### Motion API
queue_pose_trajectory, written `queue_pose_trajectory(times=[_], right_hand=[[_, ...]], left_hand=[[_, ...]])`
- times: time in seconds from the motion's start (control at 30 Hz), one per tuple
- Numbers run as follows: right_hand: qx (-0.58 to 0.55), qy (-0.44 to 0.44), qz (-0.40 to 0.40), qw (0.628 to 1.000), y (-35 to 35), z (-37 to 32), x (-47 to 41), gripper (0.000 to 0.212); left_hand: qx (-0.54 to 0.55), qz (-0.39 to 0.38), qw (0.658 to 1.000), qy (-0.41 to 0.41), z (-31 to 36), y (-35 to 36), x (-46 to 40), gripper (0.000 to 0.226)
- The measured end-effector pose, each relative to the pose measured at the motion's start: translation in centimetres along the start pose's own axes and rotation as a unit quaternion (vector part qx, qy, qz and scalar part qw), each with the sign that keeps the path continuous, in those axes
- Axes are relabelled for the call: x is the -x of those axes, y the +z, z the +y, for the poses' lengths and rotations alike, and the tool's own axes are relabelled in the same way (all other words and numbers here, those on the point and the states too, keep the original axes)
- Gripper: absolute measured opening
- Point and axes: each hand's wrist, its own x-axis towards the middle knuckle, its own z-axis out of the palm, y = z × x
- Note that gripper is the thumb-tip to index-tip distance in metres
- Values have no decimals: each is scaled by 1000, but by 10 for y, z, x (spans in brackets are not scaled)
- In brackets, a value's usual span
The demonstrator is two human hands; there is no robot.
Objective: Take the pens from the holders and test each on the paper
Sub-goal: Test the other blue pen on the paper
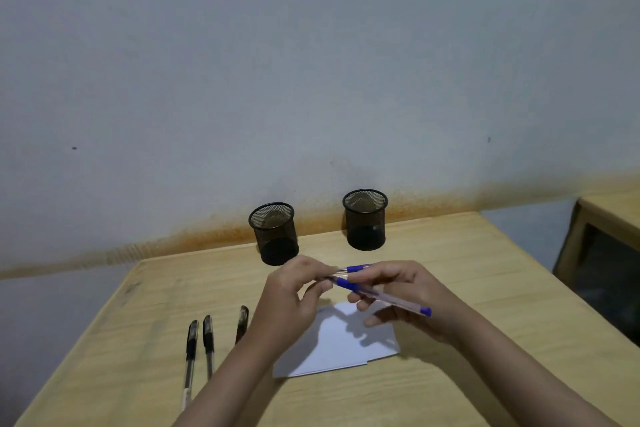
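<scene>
Gripping one blue pen point(381, 295) between both hands, left hand point(291, 298) and right hand point(405, 291).

left hand point(289, 295) + right hand point(405, 298): hold blue pen point(381, 298) | above paper point(343, 347)

You see a light wood table point(450, 253) with thin grain lines. The two holders point(274, 233) are black mesh. The paper point(341, 347) is white. One pen point(384, 298) is clear with blue ends. Three pens point(208, 340) have black caps.
</scene>
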Motion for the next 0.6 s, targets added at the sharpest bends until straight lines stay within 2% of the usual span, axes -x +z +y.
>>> queue_pose_trajectory(times=[0.1, 0.17, 0.23, 0.3, 0.37, 0.6], right_hand=[[53, 37, 64, 996, -9, -1, 6, 13], [106, 49, 116, 986, -14, 2, 8, 9], [192, 59, 168, 965, -22, 8, 9, 11], [311, 69, 202, 926, -30, 16, 9, 16], [404, 77, 211, 887, -34, 23, 9, 14], [561, 91, 156, 808, -32, 41, 8, 5]], left_hand=[[-9, -15, 998, -65, 2, 12, 14, 34], [-39, -54, 992, -105, 4, 18, 28, 33], [-62, -97, 986, -118, 4, 23, 45, 36], [-75, -126, 984, -106, 0, 28, 60, 42], [-96, -148, 980, -97, -7, 32, 72, 45], [-124, -168, 973, -100, -17, 38, 81, 44]])
